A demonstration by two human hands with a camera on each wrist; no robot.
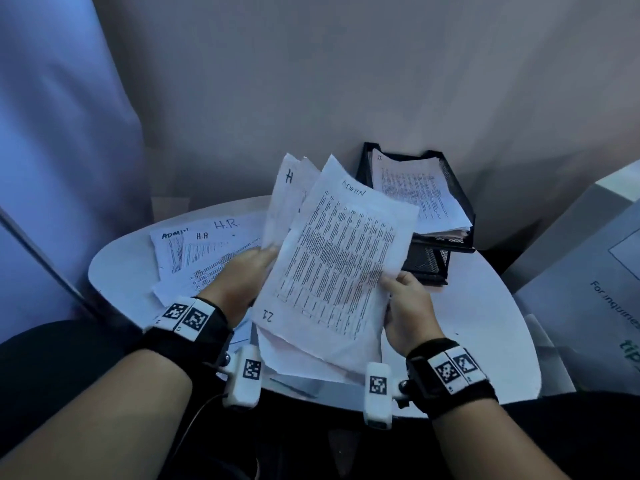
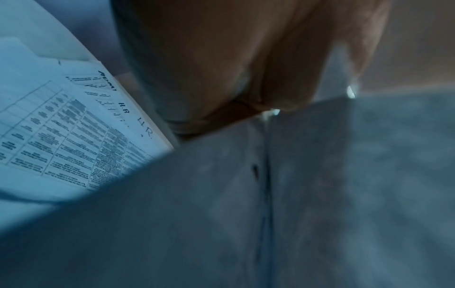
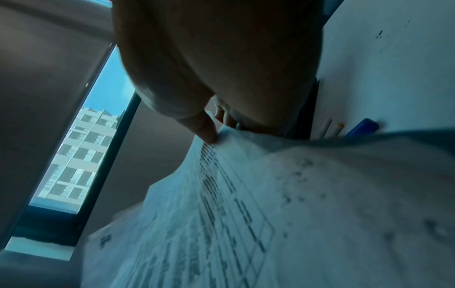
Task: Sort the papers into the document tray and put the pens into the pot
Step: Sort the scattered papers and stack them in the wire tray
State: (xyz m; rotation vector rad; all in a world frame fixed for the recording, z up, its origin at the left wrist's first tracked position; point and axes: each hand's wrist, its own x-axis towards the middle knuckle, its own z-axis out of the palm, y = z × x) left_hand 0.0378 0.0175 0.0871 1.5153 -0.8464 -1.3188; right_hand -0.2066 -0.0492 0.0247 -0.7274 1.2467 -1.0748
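While our left hand (image 1: 242, 275) and right hand (image 1: 407, 306) each pinch an edge of a white printed sheet (image 1: 332, 261) headed "ADMIN", loose sheets marked "H.R." (image 1: 211, 251) lie on the round white counter (image 1: 485, 327) beside the paper-filled black mesh document tray (image 1: 460, 199).

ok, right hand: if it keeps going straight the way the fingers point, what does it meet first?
Probably the black mesh document tray. The right hand, pinching the ADMIN sheet, points up and away toward the tray's lower tier, with only bare table between. Depth is unclear from the head view.
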